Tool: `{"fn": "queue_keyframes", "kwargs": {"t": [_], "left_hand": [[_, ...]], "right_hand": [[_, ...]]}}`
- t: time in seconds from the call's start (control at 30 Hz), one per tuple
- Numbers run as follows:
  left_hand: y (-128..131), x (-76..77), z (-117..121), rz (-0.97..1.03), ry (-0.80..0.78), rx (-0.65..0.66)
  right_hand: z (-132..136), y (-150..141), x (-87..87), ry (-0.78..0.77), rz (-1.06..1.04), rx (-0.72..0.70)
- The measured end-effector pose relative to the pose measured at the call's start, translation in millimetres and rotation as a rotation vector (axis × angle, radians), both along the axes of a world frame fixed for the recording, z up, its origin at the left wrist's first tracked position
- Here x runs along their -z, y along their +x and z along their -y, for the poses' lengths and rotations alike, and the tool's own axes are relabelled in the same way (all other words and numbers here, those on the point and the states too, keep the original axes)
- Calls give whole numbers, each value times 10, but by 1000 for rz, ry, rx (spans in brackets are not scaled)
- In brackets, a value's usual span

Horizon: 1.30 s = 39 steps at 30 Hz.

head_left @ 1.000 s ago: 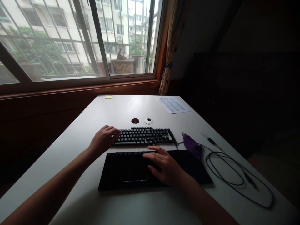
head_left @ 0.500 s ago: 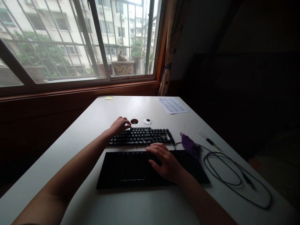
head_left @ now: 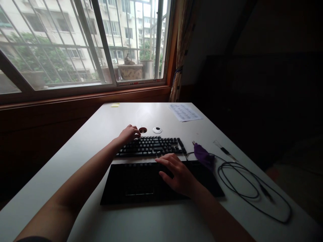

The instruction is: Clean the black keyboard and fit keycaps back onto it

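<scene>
A black keyboard (head_left: 151, 145) lies on the white table. My left hand (head_left: 129, 133) is at its far left edge, fingers bent down and drawn together at the top row; anything between the fingertips is too small to make out. A wide, flat black panel (head_left: 136, 181) lies nearer me, with a row of small key-like pieces along its far edge. Over that panel is my right hand (head_left: 178, 173), its fingers stretched forward and the thumb apart. The right fingertips reach the keyboard's near edge, by a small dark piece.
To the right lie a purple cloth-like bundle (head_left: 202, 155), a coiled black cable (head_left: 238, 195) and a wire-looped tool with a dark handle (head_left: 225, 151). Printed sheets (head_left: 185, 112), a yellow note (head_left: 115, 105), a round table hole (head_left: 142, 130) and a round cover (head_left: 157, 130) are farther back.
My left finger and thumb have come closer together at the keyboard's top row. My right hand keeps nearly the same pose. The whole view has shifted slightly.
</scene>
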<state>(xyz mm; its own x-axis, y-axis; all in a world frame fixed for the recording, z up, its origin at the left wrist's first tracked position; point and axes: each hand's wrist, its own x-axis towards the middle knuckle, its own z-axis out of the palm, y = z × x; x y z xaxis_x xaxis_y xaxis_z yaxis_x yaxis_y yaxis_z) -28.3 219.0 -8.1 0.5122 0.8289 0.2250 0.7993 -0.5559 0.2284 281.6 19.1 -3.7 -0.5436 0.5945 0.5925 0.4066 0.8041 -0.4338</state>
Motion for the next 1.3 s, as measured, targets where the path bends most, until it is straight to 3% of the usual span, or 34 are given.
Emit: {"fn": "queue_keyframes", "kwargs": {"t": [0.43,0.77,0.93,1.07,1.17,1.3], "left_hand": [[-264,-18,-145,51,-2,4],[-198,-79,-92,79,-96,65],[-124,-203,-25,211,-80,44],[42,-376,294,390,-73,69],[187,-468,787,506,-133,151],[338,-453,1548,795,-362,268]], "right_hand": [[4,-2,-13,-6,-7,-9],[-3,-2,-12,22,-20,11],[-8,7,-22,27,-41,3],[-4,16,-33,37,-60,25],[15,16,-55,41,-78,54],[68,-2,-87,52,-101,51]]}}
